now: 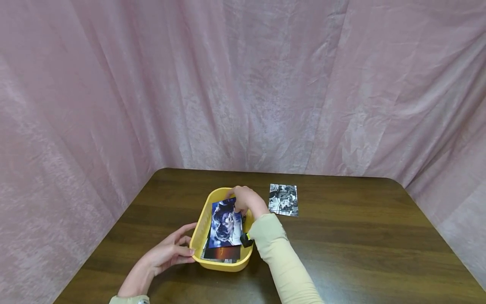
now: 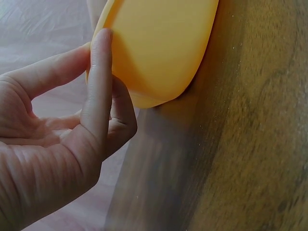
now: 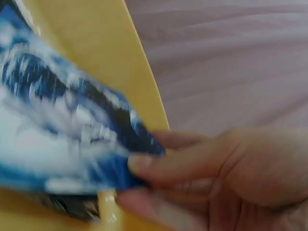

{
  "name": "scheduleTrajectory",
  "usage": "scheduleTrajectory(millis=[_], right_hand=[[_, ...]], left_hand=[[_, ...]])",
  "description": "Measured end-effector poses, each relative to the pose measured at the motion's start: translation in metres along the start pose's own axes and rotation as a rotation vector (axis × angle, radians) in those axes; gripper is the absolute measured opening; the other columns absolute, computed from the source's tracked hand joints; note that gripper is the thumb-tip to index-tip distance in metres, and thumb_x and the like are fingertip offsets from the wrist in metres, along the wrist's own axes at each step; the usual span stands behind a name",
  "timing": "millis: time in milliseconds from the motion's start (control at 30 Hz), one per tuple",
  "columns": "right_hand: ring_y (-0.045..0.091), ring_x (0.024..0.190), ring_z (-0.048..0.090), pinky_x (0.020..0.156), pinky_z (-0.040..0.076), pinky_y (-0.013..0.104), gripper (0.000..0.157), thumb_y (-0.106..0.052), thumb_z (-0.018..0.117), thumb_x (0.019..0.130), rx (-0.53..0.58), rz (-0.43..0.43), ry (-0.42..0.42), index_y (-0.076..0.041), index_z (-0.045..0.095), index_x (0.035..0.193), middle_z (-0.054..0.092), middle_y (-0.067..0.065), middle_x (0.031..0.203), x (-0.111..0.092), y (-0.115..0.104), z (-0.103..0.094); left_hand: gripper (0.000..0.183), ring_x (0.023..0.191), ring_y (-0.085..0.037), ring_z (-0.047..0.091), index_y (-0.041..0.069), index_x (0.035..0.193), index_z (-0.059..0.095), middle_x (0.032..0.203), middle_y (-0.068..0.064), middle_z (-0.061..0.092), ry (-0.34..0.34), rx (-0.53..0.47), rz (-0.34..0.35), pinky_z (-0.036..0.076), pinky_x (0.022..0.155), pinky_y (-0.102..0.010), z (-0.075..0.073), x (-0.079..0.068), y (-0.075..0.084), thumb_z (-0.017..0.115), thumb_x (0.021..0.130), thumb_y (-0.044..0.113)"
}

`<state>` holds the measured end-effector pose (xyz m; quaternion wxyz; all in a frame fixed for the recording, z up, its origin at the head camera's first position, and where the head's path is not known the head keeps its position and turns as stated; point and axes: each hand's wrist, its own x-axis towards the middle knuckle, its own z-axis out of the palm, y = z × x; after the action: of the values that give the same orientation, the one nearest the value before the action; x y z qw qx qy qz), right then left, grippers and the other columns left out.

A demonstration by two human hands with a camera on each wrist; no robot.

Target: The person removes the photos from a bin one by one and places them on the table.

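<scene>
A yellow plastic basket (image 1: 195,241) stands on the table with several photo prints in it. My left hand (image 1: 167,251) holds the basket at its near left side, thumb and bent fingers against the wall; the left wrist view shows the fingertips (image 2: 101,41) at its edge. Reaching into the basket, my right hand (image 1: 247,199) pinches a blue-and-white photo print (image 1: 226,226) by a corner between thumb and fingers. Beneath that print lies a dark print with an orange glow (image 1: 224,253), partly covered. Other prints under it show only their edges.
A black-and-white photo print (image 1: 283,200) lies flat on the brown wooden table (image 1: 360,236), right of the basket. Pink curtains (image 1: 265,84) hang behind the table and on both sides. A small black object (image 1: 246,240) sits at the right wrist.
</scene>
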<state>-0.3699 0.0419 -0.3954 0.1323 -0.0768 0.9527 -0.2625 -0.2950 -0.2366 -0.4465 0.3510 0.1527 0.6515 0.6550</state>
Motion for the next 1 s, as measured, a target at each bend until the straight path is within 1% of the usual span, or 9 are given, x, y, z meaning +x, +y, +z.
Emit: scheduleTrajectory(millis=[67, 133, 267, 333, 400, 567, 800, 900, 1000], right_hand=[[0.03, 0.066, 0.073, 0.067, 0.064, 0.041, 0.056, 0.013, 0.067, 0.081, 0.082, -0.013, -0.004, -0.015, 0.064, 0.129, 0.053, 0.027, 0.136, -0.001, 0.002, -0.005], [0.032, 0.068, 0.073, 0.071, 0.064, 0.044, 0.055, 0.013, 0.069, 0.08, 0.162, -0.033, -0.005, -0.012, 0.063, 0.129, 0.052, 0.028, 0.136, -0.002, 0.005, -0.012], [0.03, 0.066, 0.073, 0.072, 0.063, 0.046, 0.051, 0.008, 0.073, 0.081, 0.236, -0.1, 0.034, -0.01, 0.063, 0.127, 0.065, 0.022, 0.101, -0.005, 0.013, -0.023], [0.028, 0.064, 0.072, 0.073, 0.063, 0.048, 0.051, 0.006, 0.073, 0.082, 0.285, -0.128, 0.054, -0.011, 0.062, 0.129, 0.061, 0.015, 0.082, -0.007, 0.018, -0.027], [0.027, 0.063, 0.071, 0.074, 0.062, 0.05, 0.051, 0.004, 0.072, 0.084, 0.362, -0.151, 0.066, -0.011, 0.058, 0.132, 0.055, 0.009, 0.073, -0.009, 0.023, -0.031], [0.022, 0.064, 0.07, 0.074, 0.063, 0.049, 0.05, 0.002, 0.069, 0.088, 0.499, -0.207, 0.104, -0.009, 0.054, 0.135, 0.05, 0.005, 0.072, -0.014, 0.038, -0.043], [0.022, 0.062, 0.068, 0.064, 0.064, 0.039, 0.049, 0.003, 0.067, 0.088, 0.537, -0.28, 0.224, -0.004, 0.056, 0.135, 0.057, 0.009, 0.072, -0.025, 0.067, -0.07], [0.024, 0.061, 0.067, 0.06, 0.063, 0.034, 0.049, 0.003, 0.066, 0.089, 0.556, -0.282, 0.274, -0.005, 0.055, 0.136, 0.058, 0.011, 0.071, -0.03, 0.085, -0.081], [0.022, 0.061, 0.067, 0.062, 0.063, 0.036, 0.05, 0.001, 0.066, 0.09, 0.592, -0.255, 0.312, -0.006, 0.054, 0.138, 0.062, 0.014, 0.075, -0.037, 0.103, -0.092]], left_hand=[[0.088, 0.091, -0.02, 0.069, 0.007, 0.157, 0.009, 0.109, -0.012, 0.055, -0.004, -0.001, 0.004, 0.062, 0.082, -0.031, 0.0, 0.0, 0.0, 0.062, 0.087, 0.001], [0.088, 0.091, -0.02, 0.069, 0.007, 0.157, 0.009, 0.109, -0.012, 0.056, -0.008, -0.003, 0.008, 0.062, 0.082, -0.03, 0.0, 0.001, 0.0, 0.062, 0.087, 0.001], [0.088, 0.091, -0.019, 0.069, 0.007, 0.157, 0.009, 0.109, -0.011, 0.055, -0.011, -0.006, 0.009, 0.062, 0.081, -0.029, 0.0, 0.002, 0.0, 0.062, 0.087, 0.001], [0.088, 0.091, -0.019, 0.069, 0.006, 0.157, 0.008, 0.109, -0.012, 0.055, -0.01, -0.008, 0.004, 0.062, 0.081, -0.029, 0.0, 0.002, 0.0, 0.062, 0.087, 0.001], [0.089, 0.091, -0.019, 0.069, 0.007, 0.157, 0.007, 0.109, -0.012, 0.055, -0.009, -0.009, -0.001, 0.062, 0.081, -0.029, 0.0, 0.002, 0.0, 0.062, 0.087, 0.001], [0.089, 0.092, -0.019, 0.069, 0.007, 0.158, 0.007, 0.111, -0.012, 0.055, -0.014, -0.01, 0.001, 0.062, 0.082, -0.03, 0.0, 0.001, 0.001, 0.062, 0.088, 0.002], [0.089, 0.093, -0.019, 0.069, 0.007, 0.157, 0.006, 0.11, -0.01, 0.056, -0.02, -0.005, 0.016, 0.062, 0.082, -0.03, -0.002, 0.0, -0.001, 0.062, 0.088, 0.001], [0.089, 0.093, -0.019, 0.069, 0.007, 0.157, 0.006, 0.109, -0.009, 0.056, -0.023, -0.006, 0.019, 0.062, 0.082, -0.03, -0.002, 0.0, -0.002, 0.062, 0.088, 0.001], [0.089, 0.093, -0.019, 0.069, 0.006, 0.157, 0.006, 0.109, -0.009, 0.056, -0.023, -0.011, 0.017, 0.062, 0.082, -0.03, -0.002, -0.001, -0.002, 0.062, 0.088, 0.001]])
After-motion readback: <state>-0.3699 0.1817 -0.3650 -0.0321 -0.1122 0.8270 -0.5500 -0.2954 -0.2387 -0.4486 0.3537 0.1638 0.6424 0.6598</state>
